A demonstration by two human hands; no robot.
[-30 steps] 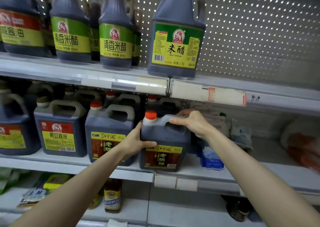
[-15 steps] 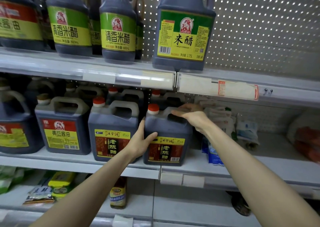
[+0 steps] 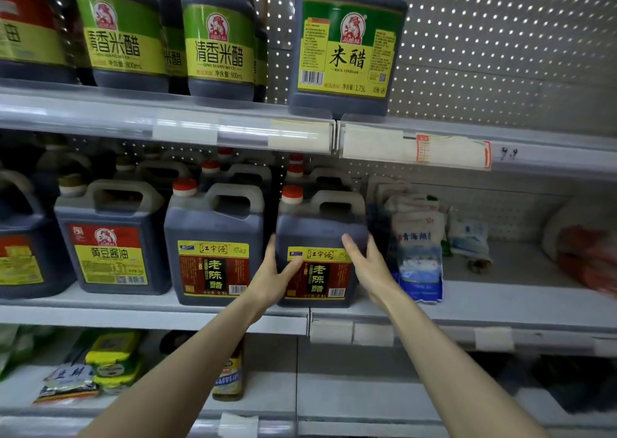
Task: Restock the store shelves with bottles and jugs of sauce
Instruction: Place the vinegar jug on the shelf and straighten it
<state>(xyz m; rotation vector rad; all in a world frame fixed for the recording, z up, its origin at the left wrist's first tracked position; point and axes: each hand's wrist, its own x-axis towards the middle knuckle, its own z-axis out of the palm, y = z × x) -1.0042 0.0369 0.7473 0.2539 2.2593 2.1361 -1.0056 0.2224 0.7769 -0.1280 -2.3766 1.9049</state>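
A dark vinegar jug (image 3: 320, 224) with a red cap and a red-and-yellow label stands at the front of the middle shelf (image 3: 467, 307). My left hand (image 3: 273, 277) lies against its left side, fingers straight and thumb across the label. My right hand (image 3: 367, 267) presses its right front edge with straight fingers. A matching jug (image 3: 213, 230) stands just to its left, with more red-capped jugs behind.
A soy sauce jug (image 3: 110, 237) stands further left. White and blue bags (image 3: 417, 254) lean just right of the jug. Green-labelled vinegar bottles (image 3: 217, 37) and a rice vinegar jug (image 3: 347, 44) fill the upper shelf. A small bottle (image 3: 228, 377) stands on the lower shelf.
My right hand left the jug's handle and came down to its right front edge. The jug now sits set back on the shelf beside its twin.
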